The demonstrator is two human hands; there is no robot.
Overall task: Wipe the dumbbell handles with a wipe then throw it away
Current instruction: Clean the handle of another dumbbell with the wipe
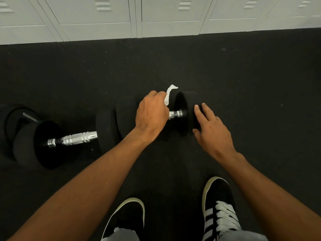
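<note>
head view: your left hand [152, 113] fisted round wipe [168, 94] on right dumbbell handle [175, 114], floor level. right hand [211, 129] fingers spread, bracing end weight [184, 110]. risk: dumbbell rolls, wipe slips loose, left dumbbell handle [73, 139] skipped.

the dark rubber floor [173, 63] carries two dumbbells, one left [69, 138], one centre [182, 112], and two shoes [218, 202].

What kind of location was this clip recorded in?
Most likely a gym locker room or changing area: dark rubber-like flooring, a row of pale metal lockers along the wall, and two dumbbells, one lying to the left and one under the hands.
</note>
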